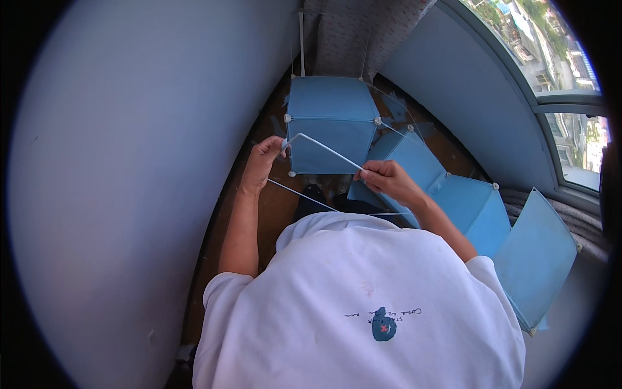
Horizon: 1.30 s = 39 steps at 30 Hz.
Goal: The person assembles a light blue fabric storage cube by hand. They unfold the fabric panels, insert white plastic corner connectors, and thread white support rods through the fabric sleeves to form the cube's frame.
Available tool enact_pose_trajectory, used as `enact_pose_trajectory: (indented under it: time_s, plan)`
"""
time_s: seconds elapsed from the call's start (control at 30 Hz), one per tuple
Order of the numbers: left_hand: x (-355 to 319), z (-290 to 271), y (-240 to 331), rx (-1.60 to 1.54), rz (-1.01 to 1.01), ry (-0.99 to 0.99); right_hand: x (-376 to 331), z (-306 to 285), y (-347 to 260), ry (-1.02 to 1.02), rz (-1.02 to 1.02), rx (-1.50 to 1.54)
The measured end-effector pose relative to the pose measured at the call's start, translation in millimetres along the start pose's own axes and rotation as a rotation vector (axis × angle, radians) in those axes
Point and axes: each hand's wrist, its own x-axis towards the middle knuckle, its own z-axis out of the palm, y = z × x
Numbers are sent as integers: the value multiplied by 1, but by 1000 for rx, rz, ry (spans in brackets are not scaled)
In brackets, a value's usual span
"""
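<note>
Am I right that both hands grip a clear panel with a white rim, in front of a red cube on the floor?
Not quite: the cube is blue, not red. The head view shows the left hand and right hand gripping the clear white-rimmed panel in front of it.

The person wears a loose white T-shirt (363,305) with short sleeves that end above the elbows, leaving both forearms bare. On the shirt's chest sits a small dark teal print (383,324) with a tiny red spot in its middle and a thin line of dark lettering just above it. The left hand (262,162) and right hand (387,180) are bare, without rings, watch or gloves.
</note>
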Motion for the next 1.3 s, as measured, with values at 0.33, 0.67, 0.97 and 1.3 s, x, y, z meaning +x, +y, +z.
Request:
enact_pose_trajectory:
  time_s: [0.33,0.67,0.97,1.3]
  plan:
    - [-1,-2,23,-17,-177,-140,6,6,-15,-84,-76,-76]
    - [-7,17,27,-168,-232,165,13,22,-30,106,-224,-289]
    - [12,-19,25,158,-14,581,-19,48,-30,-60,-200,-171]
    - [11,-101,-47,507,-134,993,-7,8,-22,-9,-156,271]
